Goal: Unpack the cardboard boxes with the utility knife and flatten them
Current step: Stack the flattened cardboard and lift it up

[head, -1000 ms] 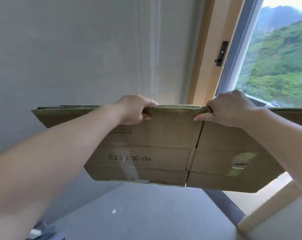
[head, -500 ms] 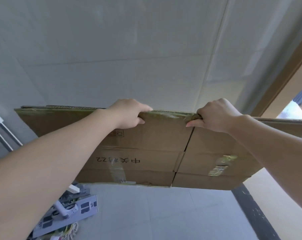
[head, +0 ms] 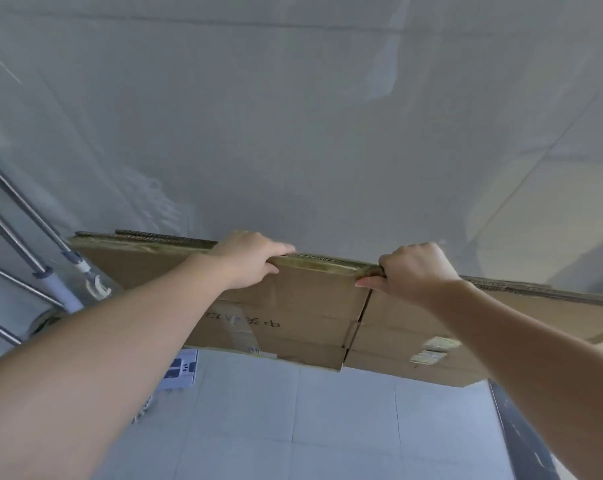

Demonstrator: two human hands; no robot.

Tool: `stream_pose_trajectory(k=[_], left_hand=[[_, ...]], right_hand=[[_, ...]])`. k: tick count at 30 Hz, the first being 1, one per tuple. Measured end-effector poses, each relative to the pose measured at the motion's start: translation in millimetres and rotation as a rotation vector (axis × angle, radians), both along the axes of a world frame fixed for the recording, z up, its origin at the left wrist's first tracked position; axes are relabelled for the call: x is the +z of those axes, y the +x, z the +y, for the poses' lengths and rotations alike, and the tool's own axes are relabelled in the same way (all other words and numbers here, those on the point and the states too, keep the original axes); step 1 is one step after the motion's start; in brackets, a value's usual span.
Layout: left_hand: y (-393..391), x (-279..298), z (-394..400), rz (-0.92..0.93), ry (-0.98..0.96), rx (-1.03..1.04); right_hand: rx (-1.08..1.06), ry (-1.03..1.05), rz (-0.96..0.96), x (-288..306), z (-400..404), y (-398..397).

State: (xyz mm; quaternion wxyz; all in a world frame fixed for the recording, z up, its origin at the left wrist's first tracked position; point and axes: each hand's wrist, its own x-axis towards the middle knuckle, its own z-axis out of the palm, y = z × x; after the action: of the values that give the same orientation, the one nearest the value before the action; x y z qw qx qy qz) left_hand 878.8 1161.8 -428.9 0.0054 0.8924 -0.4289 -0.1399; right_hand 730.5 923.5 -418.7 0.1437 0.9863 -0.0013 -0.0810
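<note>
Before a pale grey wall, seen from the head camera, the person holds a flattened cardboard box (head: 313, 306) up in the air with both arms stretched forward. The left hand (head: 249, 259) grips the top edge of the box, with the fingers curled over the far side and the thumb pressed on the near face. The right hand (head: 414, 271) clenches the same edge just beside the middle seam, the thumb lying along the front. The two hands are near each other but do not touch. The box hangs down from this grip like a wide board, above the light tiled floor (head: 310, 427), and its left end reaches in front of some metal poles (head: 23, 216) that lean at the left side. The corrugated layers show along the upper edge, so I judge that the panels are already folded one onto another. On the near face there are printed characters and some remains of tape (head: 431, 348), which look cut or torn. Under the left forearm a white and blue printed sheet (head: 184, 372) lies on the floor. The utility knife is not visible in this view, and no other boxes are visible either. As a judgement, the cutting and the flattening of this box seem finished, and what is left is to put it down somewhere; whether more boxes wait I cannot tell.
</note>
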Motion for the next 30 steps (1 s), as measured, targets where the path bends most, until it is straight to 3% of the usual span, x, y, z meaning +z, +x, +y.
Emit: stream_pose_trajectory(k=[11,14,18,23,30], left_hand=[[17,-204,23,0.012,-0.087,-0.012],[24,-241,26,0.001,-0.153,-0.021],[57,-276,13,-0.011,-0.151,0.002],[95,-309,-8,0.015,-0.032,0.034],[118,-357,-24,0.125,0.079,0.121]], right_hand=[[0.029,0.124,0.001,-201,2,44],[0.084,0.137,-0.089,-250,0,52],[0.078,0.155,-0.121,-286,-7,78],[-0.017,0.182,0.065,-312,-17,105],[-0.003,0.138,0.142,-362,-27,126]])
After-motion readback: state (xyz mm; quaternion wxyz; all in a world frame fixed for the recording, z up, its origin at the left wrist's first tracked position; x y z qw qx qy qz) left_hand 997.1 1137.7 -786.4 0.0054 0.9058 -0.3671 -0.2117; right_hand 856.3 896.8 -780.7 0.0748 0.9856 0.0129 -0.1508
